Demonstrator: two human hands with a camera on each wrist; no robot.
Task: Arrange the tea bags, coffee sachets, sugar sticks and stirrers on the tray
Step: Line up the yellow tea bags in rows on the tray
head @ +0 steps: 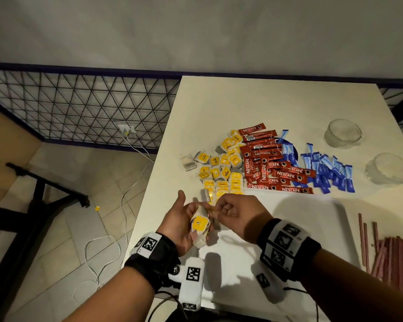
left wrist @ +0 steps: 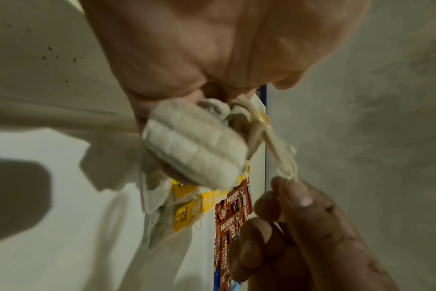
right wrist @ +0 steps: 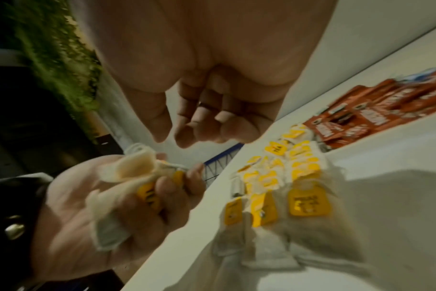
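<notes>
My left hand (head: 184, 219) is palm up over the table's front left corner and grips a bundle of white tea bags with yellow tags (head: 199, 225) (left wrist: 194, 145) (right wrist: 137, 177). My right hand (head: 226, 209) is right beside it, fingers curled, pinching a string loop off that bundle (left wrist: 286, 173). More tea bags (head: 221, 168) lie heaped just beyond, with red coffee sachets (head: 272, 168) and blue sugar sticks (head: 328, 173) to their right. Pink stirrers (head: 391, 259) lie at the right edge. The white tray (head: 312, 228) is under my right forearm.
Two clear glass bowls (head: 342, 133) (head: 389, 168) stand at the table's back right. The table's left edge (head: 149, 194) drops to a tiled floor with white cables (head: 126, 205) and a fallen yellow tag (head: 97, 208). A wire fence (head: 79, 108) runs behind.
</notes>
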